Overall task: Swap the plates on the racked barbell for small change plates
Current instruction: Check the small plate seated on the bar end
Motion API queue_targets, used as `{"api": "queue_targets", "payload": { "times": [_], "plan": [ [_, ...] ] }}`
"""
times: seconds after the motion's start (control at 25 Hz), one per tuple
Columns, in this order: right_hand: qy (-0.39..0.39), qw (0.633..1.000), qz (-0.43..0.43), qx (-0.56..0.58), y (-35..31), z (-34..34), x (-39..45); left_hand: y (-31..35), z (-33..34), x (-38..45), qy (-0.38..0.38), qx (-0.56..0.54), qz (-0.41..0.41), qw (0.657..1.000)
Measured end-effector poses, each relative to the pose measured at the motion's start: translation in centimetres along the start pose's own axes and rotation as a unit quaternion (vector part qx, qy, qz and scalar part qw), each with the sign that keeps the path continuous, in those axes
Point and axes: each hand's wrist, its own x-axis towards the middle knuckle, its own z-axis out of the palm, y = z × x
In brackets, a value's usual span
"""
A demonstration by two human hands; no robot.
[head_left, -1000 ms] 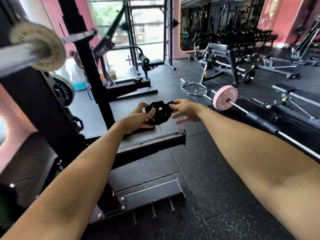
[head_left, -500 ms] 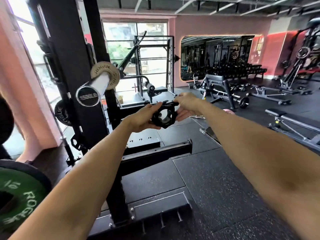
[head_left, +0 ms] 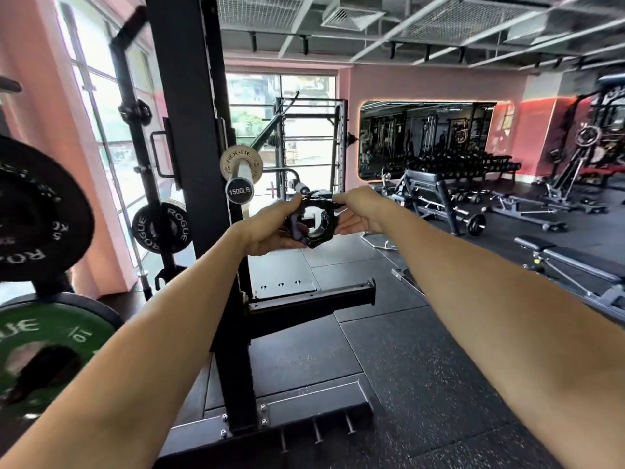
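Note:
A black ring-shaped barbell collar [head_left: 316,224] is held in front of me at chest height by both hands. My left hand [head_left: 270,228] grips its left side with curled fingers. My right hand [head_left: 356,206] pinches its lever at the top right. Just up and left of the collar, the barbell's sleeve end [head_left: 240,190], marked 1500LB, points at me from the rack. One small pale Rogue change plate [head_left: 241,164] sits on that sleeve.
The black rack upright [head_left: 192,137] stands left of centre, its foot and spotter arm [head_left: 314,299] below my hands. Stored Rogue plates hang at left: a black plate [head_left: 161,227], a large black plate [head_left: 33,211], a green plate [head_left: 44,350]. Benches [head_left: 429,191] stand at right.
My view rose from the floor to the rack. Both hands lifted the collar up toward the barbell's sleeve end, keeping hold of it.

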Motion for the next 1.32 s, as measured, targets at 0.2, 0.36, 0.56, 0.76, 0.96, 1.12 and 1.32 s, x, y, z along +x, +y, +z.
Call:
{"api": "queue_targets", "payload": {
  "times": [0.2,0.36,0.56,0.76,0.96,1.12,1.32],
  "plan": [
    [-0.011,0.997,-0.015,0.079,-1.7,1.0,-5.3,2.6,0.8,-5.7,0.049,0.0,0.026,0.998],
    [-0.027,0.993,-0.039,0.109,-3.4,1.9,-8.7,3.9,-0.3,-10.2,0.09,-0.028,0.048,0.994],
    [-0.066,0.988,-0.043,0.136,-5.1,3.9,-11.2,4.8,-2.1,-13.3,0.132,-0.029,0.068,0.989],
    [-0.076,0.983,-0.052,0.158,-6.1,6.5,-10.3,5.0,-4.1,-13.3,0.2,0.001,0.081,0.977],
    [-0.06,0.984,-0.059,0.159,-6.6,8.1,-7.5,4.5,-6.3,-10.9,0.239,0.023,0.081,0.967],
    [-0.044,0.985,-0.064,0.156,-6.7,9.0,-5.4,3.8,-7.8,-8.8,0.261,0.027,0.085,0.961],
    [-0.022,0.985,-0.068,0.158,-6.6,9.4,-2.2,3.4,-9.0,-6.1,0.265,0.032,0.08,0.961]
  ]
}}
